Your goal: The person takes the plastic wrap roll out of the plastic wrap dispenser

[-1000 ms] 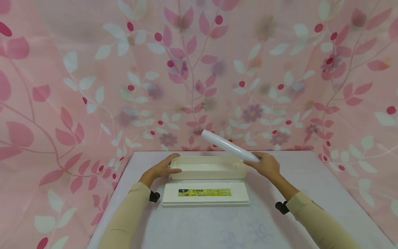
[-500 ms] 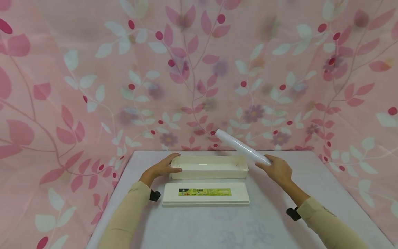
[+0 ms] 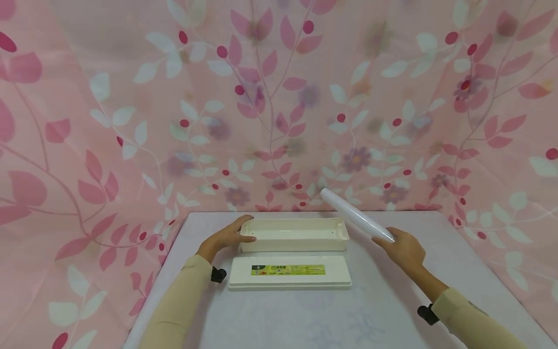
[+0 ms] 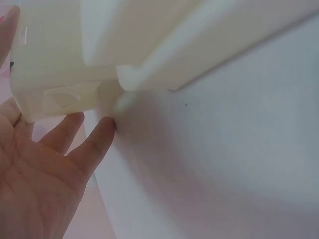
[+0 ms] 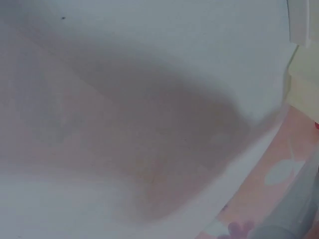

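Note:
An open, long cream box (image 3: pixel 294 246) lies near the back of the table. My left hand (image 3: pixel 224 236) holds its left end, thumb along the near wall and fingers around the far corner. In the left wrist view, fingertips (image 4: pixel 105 124) touch the end wall of the box. My right hand (image 3: pixel 402 246) grips the lower end of a glossy white roll of cling film (image 3: pixel 355 213), right of the box. The roll slants up to the left, its upper end beyond the box's far right corner. In front of the box lies its lid (image 3: pixel 289 283) with a yellow-green label (image 3: pixel 288 270).
A pale cloth covers the table (image 3: pixel 287 320). Pink floral fabric (image 3: pixel 279 106) hangs close behind the table and along both sides. Black wrist cameras (image 3: pixel 428 315) sit at both cuffs.
My right hand has moved right and a little toward me, carrying the roll away from above the box. The left hand, box and lid have stayed put.

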The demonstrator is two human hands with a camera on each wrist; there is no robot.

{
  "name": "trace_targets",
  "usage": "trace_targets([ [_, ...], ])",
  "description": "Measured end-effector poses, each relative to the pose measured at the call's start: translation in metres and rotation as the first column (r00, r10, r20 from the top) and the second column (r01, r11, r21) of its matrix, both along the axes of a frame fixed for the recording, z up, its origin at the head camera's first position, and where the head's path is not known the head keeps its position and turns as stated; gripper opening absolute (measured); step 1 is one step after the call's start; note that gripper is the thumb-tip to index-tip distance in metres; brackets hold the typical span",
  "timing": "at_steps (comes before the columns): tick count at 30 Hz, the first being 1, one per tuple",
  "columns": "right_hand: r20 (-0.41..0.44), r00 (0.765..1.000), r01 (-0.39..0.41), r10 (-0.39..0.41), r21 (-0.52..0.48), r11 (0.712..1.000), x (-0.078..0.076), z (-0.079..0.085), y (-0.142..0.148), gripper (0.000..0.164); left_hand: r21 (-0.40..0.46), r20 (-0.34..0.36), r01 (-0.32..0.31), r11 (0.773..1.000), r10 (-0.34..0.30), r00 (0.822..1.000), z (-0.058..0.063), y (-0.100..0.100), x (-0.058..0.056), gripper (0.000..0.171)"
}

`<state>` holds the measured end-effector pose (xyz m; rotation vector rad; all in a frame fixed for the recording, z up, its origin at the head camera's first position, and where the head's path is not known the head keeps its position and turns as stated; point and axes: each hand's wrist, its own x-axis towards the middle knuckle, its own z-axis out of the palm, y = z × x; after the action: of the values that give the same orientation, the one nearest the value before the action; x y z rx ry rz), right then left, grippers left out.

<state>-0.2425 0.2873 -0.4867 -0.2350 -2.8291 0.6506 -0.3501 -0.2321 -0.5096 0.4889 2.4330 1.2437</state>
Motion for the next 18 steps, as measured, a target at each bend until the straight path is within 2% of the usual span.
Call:
trace_targets([
  [6, 0.028, 0.999, 0.031, -0.031, -0.008, 0.999, 0.009, -0.011, 0.01, 0.075, -0.023, -0.004, 0.001, 1.0, -0.001, 1.0, 0.002, 0.001, 0.002, 0.095],
  [12, 0.102, 0.994, 0.049, -0.045, -0.036, 0.998, 0.019, -0.026, 0.013, 0.08, -0.055, -0.036, 0.008, 0.998, -0.01, 0.999, 0.004, 0.003, 0.002, 0.098],
  [18, 0.12, 0.992, 0.036, -0.032, -0.032, 0.999, 0.026, -0.036, 0.017, 0.077, -0.044, -0.002, -0.024, 0.999, 0.024, 1.0, 0.001, 0.003, 0.001, 0.095],
])
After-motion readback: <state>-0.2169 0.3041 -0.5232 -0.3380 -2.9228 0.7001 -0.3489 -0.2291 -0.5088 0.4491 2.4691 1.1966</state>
